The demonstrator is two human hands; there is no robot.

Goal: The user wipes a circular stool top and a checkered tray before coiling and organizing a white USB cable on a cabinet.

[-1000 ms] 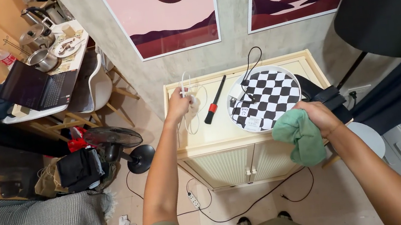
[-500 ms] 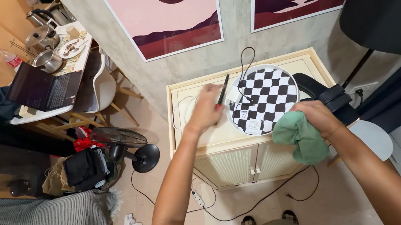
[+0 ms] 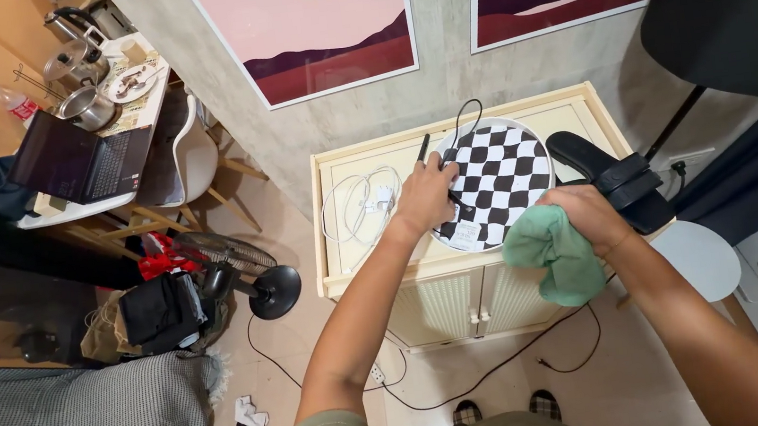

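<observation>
Cream cabinet (image 3: 352, 268) fills centre frame; the round checkered tray (image 3: 501, 177) sits on top at its two o'clock. Right hand (image 3: 593, 215) clamps a green cloth (image 3: 550, 251) at the tray's five o'clock. Left hand (image 3: 425, 196) closes around the black brush (image 3: 424, 148) at nine o'clock; best lifted clear of the black cable (image 3: 462, 129).

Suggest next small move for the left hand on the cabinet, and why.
Probably lift the brush off the cabinet: the left hand covers the brush at the checkered tray's edge, while the right hand holds a green cloth ready beside it.
</observation>
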